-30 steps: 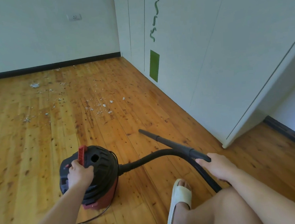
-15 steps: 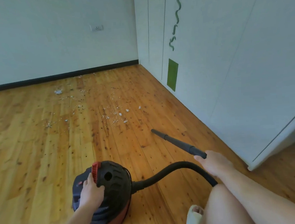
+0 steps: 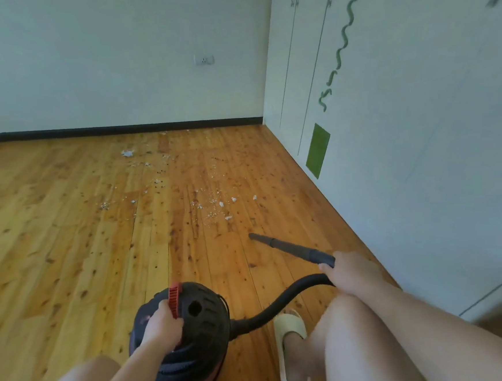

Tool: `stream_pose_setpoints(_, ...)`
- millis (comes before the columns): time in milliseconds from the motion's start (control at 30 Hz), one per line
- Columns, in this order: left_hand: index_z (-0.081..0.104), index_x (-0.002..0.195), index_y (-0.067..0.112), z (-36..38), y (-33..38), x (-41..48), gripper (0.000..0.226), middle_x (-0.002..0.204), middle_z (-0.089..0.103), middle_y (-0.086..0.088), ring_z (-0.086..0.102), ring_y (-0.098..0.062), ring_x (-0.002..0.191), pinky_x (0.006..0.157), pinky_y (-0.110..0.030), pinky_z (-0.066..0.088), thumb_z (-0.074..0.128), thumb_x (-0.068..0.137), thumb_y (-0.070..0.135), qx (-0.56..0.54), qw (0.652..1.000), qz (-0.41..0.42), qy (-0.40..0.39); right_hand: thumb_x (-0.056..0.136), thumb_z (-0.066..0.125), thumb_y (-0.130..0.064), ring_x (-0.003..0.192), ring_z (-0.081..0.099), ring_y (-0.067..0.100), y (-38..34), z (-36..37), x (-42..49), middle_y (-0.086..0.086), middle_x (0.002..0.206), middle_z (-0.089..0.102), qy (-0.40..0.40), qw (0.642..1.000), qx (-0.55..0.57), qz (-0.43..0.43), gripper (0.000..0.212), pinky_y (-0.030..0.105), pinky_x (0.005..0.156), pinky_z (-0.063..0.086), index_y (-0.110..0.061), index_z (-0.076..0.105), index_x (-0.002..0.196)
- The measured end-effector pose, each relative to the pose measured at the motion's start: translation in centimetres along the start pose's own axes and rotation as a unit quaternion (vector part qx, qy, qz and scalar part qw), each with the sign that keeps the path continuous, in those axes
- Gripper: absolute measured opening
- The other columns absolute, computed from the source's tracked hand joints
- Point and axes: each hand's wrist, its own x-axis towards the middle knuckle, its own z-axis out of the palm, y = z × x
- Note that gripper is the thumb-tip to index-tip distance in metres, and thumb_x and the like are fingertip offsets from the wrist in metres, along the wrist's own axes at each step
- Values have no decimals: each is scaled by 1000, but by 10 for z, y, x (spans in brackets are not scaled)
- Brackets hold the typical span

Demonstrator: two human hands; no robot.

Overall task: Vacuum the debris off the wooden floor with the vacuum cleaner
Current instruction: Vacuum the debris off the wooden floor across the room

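The wooden floor [image 3: 53,251] fills the view, its planks running from near to far. A white cabinet front [image 3: 420,147] closes off the right side. The vacuum cleaner [image 3: 200,329] sits near and centre, between the person's knees. Its black hose [image 3: 282,305] arcs right to the nozzle [image 3: 287,247], which points far and left, with its tip just short of the nearest crumbs. I cannot tell whether the tip touches the boards.

The left hand [image 3: 162,325] is curled round the red handle [image 3: 174,298] on top of the canister. The right hand [image 3: 351,272] is wrapped round the near end of the nozzle, where the hose joins it.

The debris [image 3: 215,206] lies well beyond the canister. One white patch is just past the nozzle tip, finer specks trail left and far toward the skirting, and a larger white scrap [image 3: 127,153] lies furthest out.

The step in hand looks like bringing the machine within reach of the debris. To do it well:

- Park the canister short of the crumbs so it does not scatter them.
- Leave slack in the hose.
- Lay the tip low.
- Draw it along the plank seams, near patch first, then outward.
- The big scrap may jam so narrow a mouth, so take it slowly.
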Motion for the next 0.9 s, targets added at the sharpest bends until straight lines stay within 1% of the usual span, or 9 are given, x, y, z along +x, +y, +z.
stream_pose_setpoints(67, 39, 114, 18, 10, 3, 4, 19, 82, 66, -7, 63, -16, 62, 47, -24, 41, 53, 101, 14, -11, 1000, -11, 15, 103, 42, -59, 96, 66, 18, -2, 14, 11, -2, 112, 69, 13, 1000, 25, -7, 49, 30, 71, 51, -22, 61, 128)
stream_pose_setpoints(133, 45, 111, 13, 18, 2, 11, 11, 83, 67, -9, 64, -17, 60, 49, -27, 45, 51, 103, 17, -54, 998, -38, 22, 104, 42, -58, 89, 65, 17, -7, 16, 22, -4, 105, 67, 6, 1000, 29, -11, 47, 30, 70, 53, -22, 61, 126)
stream_pose_setpoints(233, 54, 111, 9, 23, 1, 19, 12, 88, 70, -11, 67, -23, 70, 67, -39, 57, 52, 104, 19, -144, 986, -77, 41, 104, 41, -58, 86, 61, 16, -8, 22, 29, -4, 101, 64, 3, 1000, 27, -13, 47, 29, 70, 52, -21, 61, 125)
stream_pose_setpoints(300, 57, 109, 8, 26, 5, 25, 12, 88, 72, -13, 68, -25, 75, 78, -43, 56, 53, 104, 18, -186, 977, -95, 51, 104, 42, -57, 85, 58, 15, -6, 25, 34, -3, 108, 67, 6, 999, 24, -27, 47, 29, 72, 52, -21, 60, 126)
stream_pose_setpoints(367, 58, 107, 6, 30, 11, 32, 15, 86, 71, -14, 67, -25, 72, 74, -41, 53, 52, 105, 19, -212, 968, -119, 67, 104, 42, -58, 88, 59, 15, -5, 28, 42, -2, 112, 67, -4, 999, 21, -41, 46, 28, 71, 52, -21, 59, 127)
stream_pose_setpoints(467, 54, 104, 4, 39, 18, 41, 31, 88, 67, -13, 64, -28, 79, 71, -39, 49, 48, 105, 35, -182, 963, -157, 122, 104, 42, -59, 93, 63, 15, -9, 36, 51, -4, 110, 66, -11, 998, 19, -65, 44, 28, 71, 51, -22, 57, 124)
stream_pose_setpoints(600, 47, 103, 16, 53, 27, 52, 31, 82, 59, -6, 62, -25, 78, 71, -40, 52, 44, 104, 47, -139, 958, -155, 198, 103, 41, -60, 82, 64, 12, -27, 43, 76, -8, 92, 63, -8, 996, 39, -74, 39, 26, 62, 48, -25, 57, 111)
stream_pose_setpoints(767, 51, 99, 14, 44, 33, 82, 35, 80, 61, -6, 61, -25, 75, 75, -44, 54, 44, 104, 47, -148, 954, -151, 212, 104, 39, -61, 99, 66, 16, -56, 41, 103, -3, 113, 67, 1, 995, 31, -91, 51, 27, 72, 52, -21, 55, 132)
stream_pose_setpoints(900, 51, 100, 14, 30, 36, 111, 35, 81, 60, -7, 60, -27, 77, 77, -45, 54, 43, 104, 48, -153, 953, -139, 223, 104, 39, -62, 89, 65, 13, -66, 37, 122, -5, 105, 67, -9, 994, 28, -107, 51, 25, 68, 51, -21, 56, 129)
